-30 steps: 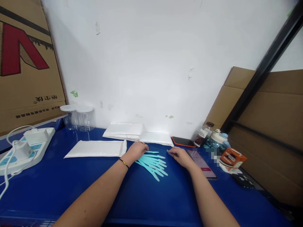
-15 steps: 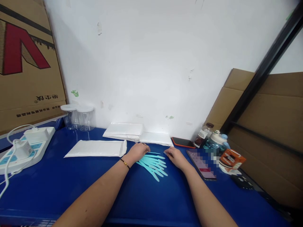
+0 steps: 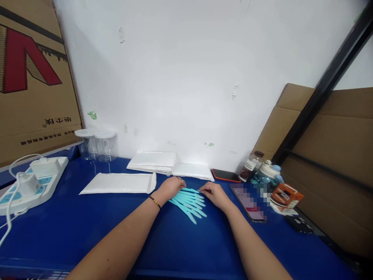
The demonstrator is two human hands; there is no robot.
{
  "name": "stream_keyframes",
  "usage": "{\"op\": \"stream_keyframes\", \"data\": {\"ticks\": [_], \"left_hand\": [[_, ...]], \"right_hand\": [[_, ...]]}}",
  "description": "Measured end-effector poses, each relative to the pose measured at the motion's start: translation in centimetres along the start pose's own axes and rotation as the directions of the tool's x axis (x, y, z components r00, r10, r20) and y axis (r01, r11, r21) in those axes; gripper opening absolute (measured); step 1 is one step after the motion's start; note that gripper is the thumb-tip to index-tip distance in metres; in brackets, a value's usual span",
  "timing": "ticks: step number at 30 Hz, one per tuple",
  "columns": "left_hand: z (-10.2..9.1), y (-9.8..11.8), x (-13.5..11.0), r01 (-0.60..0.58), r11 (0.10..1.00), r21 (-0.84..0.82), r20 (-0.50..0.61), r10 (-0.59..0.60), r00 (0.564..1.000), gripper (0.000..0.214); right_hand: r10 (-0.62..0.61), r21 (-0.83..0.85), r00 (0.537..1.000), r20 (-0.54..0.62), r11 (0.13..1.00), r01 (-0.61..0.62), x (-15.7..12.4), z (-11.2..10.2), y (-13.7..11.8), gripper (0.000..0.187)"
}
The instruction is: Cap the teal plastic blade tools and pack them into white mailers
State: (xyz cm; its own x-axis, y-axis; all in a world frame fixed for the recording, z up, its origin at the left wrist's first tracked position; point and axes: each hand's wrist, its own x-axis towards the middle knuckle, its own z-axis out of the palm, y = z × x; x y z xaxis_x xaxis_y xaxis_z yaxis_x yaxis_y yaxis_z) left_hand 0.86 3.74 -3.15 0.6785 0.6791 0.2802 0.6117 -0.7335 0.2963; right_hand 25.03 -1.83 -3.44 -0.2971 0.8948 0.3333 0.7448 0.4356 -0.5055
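My right hand [image 3: 215,195] has neared the turquoise strips [image 3: 188,200] opposite my left hand [image 3: 169,189], so both ends are attended; whether either's fingers pinch, I cannot tell.

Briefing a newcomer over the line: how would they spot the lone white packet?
On the blue table, look just left of the left hand. The long white packet lies flat there. Unlike the white packets stacked by the wall, it lies singly, farther left.

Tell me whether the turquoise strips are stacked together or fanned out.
Fanned out: the turquoise strips converge at the left hand, and their other ends spread apart.
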Motion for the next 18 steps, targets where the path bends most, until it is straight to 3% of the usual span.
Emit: {"op": "stream_keyframes", "data": {"ticks": [5, 15, 16, 18], "left_hand": [[0.0, -0.2, -0.1, 0.001, 1.000, -0.006, -0.002, -0.001, 1.000, 0.029], [-0.8, 1.1, -0.4, -0.008, 0.997, -0.081, 0.067, 0.013, 0.998, 0.028], [-1.1, 1.1, -0.6, -0.001, 0.994, -0.106, 0.089, 0.010, 0.996, 0.034], [-1.9, 1.2, -1.1, 0.001, 0.992, -0.128, 0.160, 0.020, 0.987, 0.065]], "right_hand": [[0.097, 0.062, 0.995, 0.008, 0.993, -0.098, -0.4, -0.3, 0.5, 0.020], [0.016, 0.134, 0.999, 0.051, 0.991, -0.023, 0.1, 0.7, -1.0, 0.022], [0.009, 0.134, 0.999, 0.048, 0.991, -0.016, 0.1, 0.7, -0.9, 0.021], [0.007, 0.128, 1.000, 0.015, 0.992, -0.009, 0.0, 0.4, -0.6, 0.020]]}}
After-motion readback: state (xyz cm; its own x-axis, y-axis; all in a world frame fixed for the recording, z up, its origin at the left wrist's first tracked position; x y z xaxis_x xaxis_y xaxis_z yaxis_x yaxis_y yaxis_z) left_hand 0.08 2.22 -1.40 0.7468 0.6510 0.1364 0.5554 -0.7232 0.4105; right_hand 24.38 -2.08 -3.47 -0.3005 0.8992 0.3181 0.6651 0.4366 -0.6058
